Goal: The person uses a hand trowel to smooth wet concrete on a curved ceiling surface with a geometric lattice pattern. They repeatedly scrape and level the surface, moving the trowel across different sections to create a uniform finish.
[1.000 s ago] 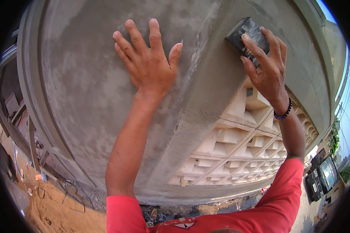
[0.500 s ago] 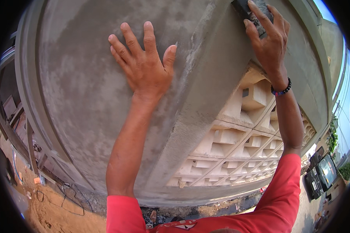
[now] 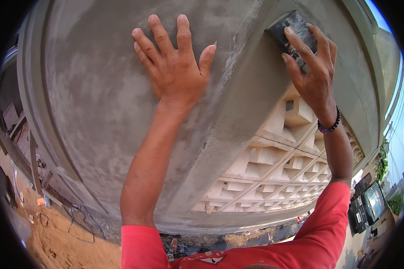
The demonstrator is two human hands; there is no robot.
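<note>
A grey cement-plastered wall fills most of the view. My left hand rests against it with fingers spread and holds nothing. To its right, my right hand grips a dark rectangular block with pale cement smears on its back. The block's face is against the plaster, above the upper corner of a cream vent-block panel. A raised plaster band slants between my left hand and the panel. What the block is made of, I cannot tell. A beaded bracelet circles my right wrist.
At the left, a moulded wall edge curves down beside wooden boards. Below lie sandy ground and a loose dark cable. A dark vehicle stands at the far right, with overhead wires beyond.
My right hand has brought the block lower on the wall, toward the vent-block panel. In the view my left hand sits slightly higher and further right, still spread. The view has shifted a little.
</note>
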